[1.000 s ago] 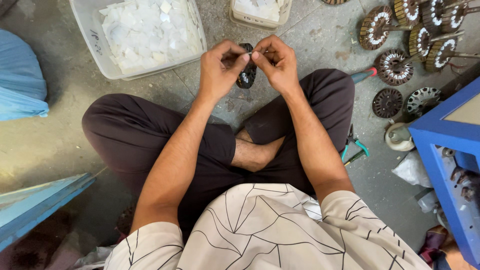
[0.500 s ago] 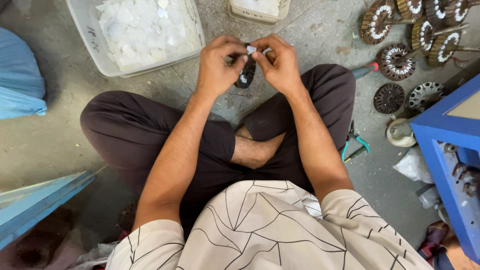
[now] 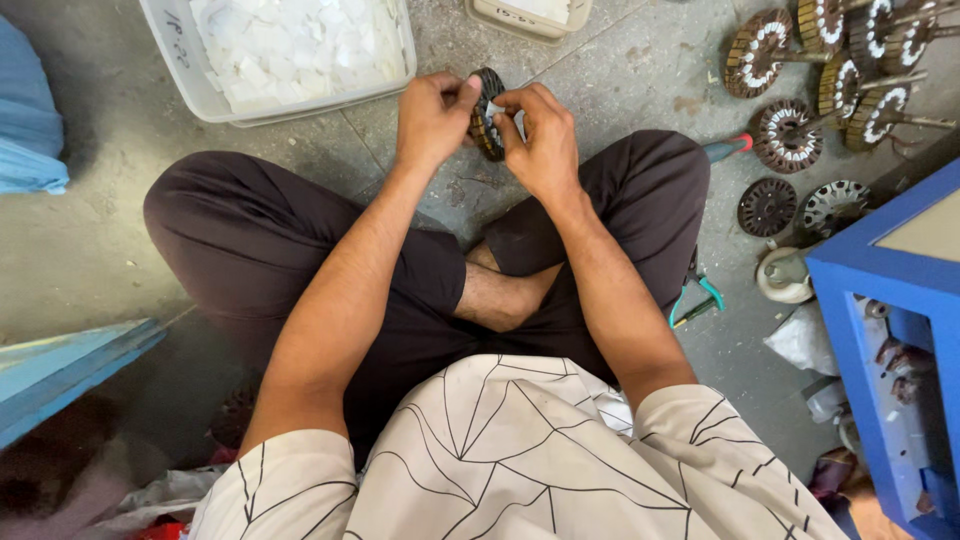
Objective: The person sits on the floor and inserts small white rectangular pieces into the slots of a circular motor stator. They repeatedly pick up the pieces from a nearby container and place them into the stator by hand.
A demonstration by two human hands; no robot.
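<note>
sitting on grey concrete floor (image 3: 600,60) beside blue cabinet (image 3: 890,330).

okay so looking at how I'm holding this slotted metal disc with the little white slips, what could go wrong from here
1. Both hands, left hand and right hand, pinch the slotted disc in mid-air; it might slip and drop onto the concrete floor.
2. Fingertips pressing a white slip against the slot edges could get nicked.

Dark slotted rotor core (image 3: 487,125) showing white inserts, white slips filling a pale tub (image 3: 180,60), dark brown trousers (image 3: 250,240), cream line-patterned shirt (image 3: 520,460), blue cabinet (image 3: 880,300) gleaming.
</note>
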